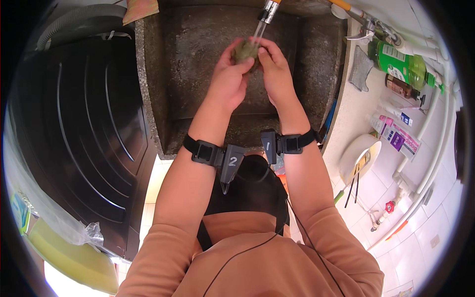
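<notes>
Under the tap (pixel 268 12), both hands hold a small greenish-brown clump (pixel 246 51); its exact kind is not clear. A stream of water (pixel 258 32) runs down onto it. My left hand (pixel 229 79) wraps its left side, with the thumb across the near face. On the other side, my right hand (pixel 276 67) presses thumb and fingers against it. Both hands are over the dark stone sink (pixel 144 74). Parts of the clump are hidden behind the fingers.
Along the right ledge lie a grey cloth (pixel 361 69), a green bottle (pixel 398 62), a dark pump bottle (pixel 403 89), tubes (pixel 396 136) and a pale bowl-shaped object (pixel 352 153). White pipes (pixel 429 138) run up the tiled wall. A black ribbed panel (pixel 84 138) stands left of the sink.
</notes>
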`<action>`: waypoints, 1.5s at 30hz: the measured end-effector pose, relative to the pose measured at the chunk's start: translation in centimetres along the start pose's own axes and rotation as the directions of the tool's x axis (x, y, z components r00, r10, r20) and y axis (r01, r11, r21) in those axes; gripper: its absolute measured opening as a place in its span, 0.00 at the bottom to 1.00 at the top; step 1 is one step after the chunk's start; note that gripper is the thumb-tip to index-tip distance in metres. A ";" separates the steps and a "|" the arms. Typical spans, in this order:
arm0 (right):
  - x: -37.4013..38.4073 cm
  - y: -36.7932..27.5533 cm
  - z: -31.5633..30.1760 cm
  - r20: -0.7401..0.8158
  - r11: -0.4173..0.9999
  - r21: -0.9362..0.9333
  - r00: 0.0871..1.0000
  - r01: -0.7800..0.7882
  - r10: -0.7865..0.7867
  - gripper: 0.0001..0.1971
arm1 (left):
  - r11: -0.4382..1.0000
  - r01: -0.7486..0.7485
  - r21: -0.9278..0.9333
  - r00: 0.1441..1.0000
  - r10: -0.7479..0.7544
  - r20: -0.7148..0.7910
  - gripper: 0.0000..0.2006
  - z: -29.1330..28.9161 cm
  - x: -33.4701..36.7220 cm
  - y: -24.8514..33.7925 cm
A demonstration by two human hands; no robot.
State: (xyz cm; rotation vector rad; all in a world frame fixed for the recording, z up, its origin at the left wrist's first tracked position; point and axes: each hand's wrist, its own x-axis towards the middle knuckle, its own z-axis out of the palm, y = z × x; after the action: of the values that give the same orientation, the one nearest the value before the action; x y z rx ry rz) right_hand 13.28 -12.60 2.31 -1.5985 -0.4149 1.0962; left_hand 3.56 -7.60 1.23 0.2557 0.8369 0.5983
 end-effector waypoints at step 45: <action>-0.6 -0.7 0.5 -0.185 0.969 -0.211 0.969 0.126 -0.167 0.21 | 0.985 0.143 0.093 0.977 -0.156 0.144 0.17 -1.3 1.1 4.2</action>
State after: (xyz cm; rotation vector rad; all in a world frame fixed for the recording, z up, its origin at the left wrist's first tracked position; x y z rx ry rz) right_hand 12.74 -12.49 3.23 -1.8033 -0.5101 0.7903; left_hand 1.48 -3.62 1.57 0.3062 0.7279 0.3989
